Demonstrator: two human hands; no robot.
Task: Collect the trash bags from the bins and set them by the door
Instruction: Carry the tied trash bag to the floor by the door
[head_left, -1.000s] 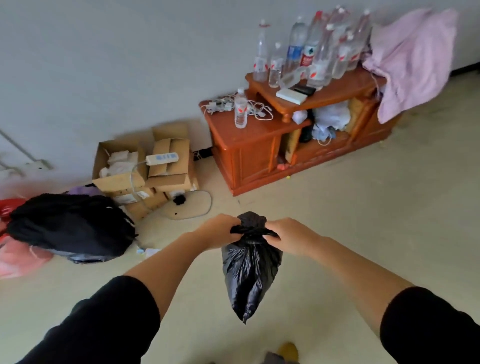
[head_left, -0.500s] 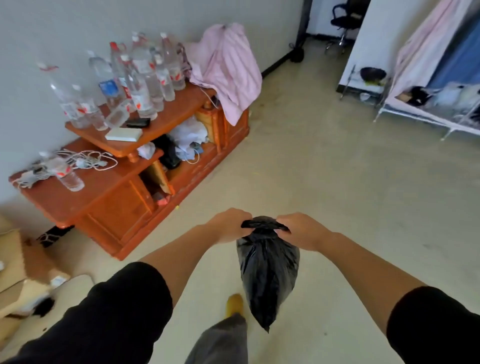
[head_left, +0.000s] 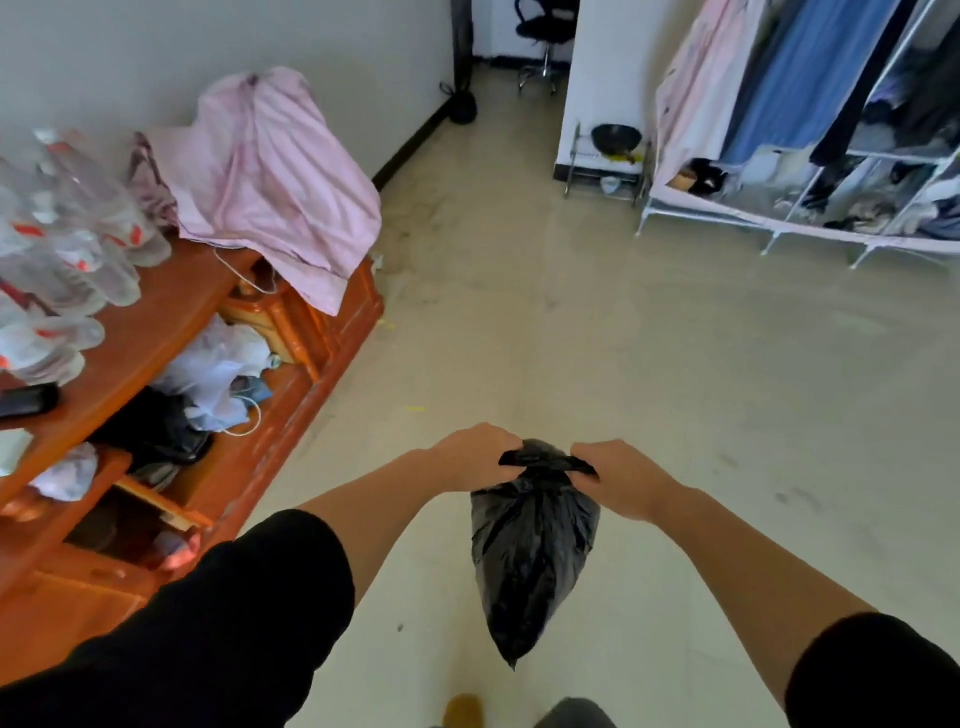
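Note:
A small black trash bag (head_left: 530, 551) hangs in front of me above the floor, its neck gathered at the top. My left hand (head_left: 475, 457) grips the left end of the twisted neck. My right hand (head_left: 618, 475) grips the right end. The bag narrows to a point below and touches nothing. Far ahead a dark doorway (head_left: 467, 47) opens at the end of the room.
A low orange wooden cabinet (head_left: 291, 374) runs along the left wall, with several plastic bottles (head_left: 67, 260) and a pink cloth (head_left: 270, 176) on it. A clothes rack (head_left: 831, 145) stands at the right, a small metal stand (head_left: 605, 156) beside it. Beige floor (head_left: 623, 338) lies between.
My view has swung right, away from the cardboard boxes and the big black bag on the floor, toward the doorway. Both hands still hold the small bag's neck.

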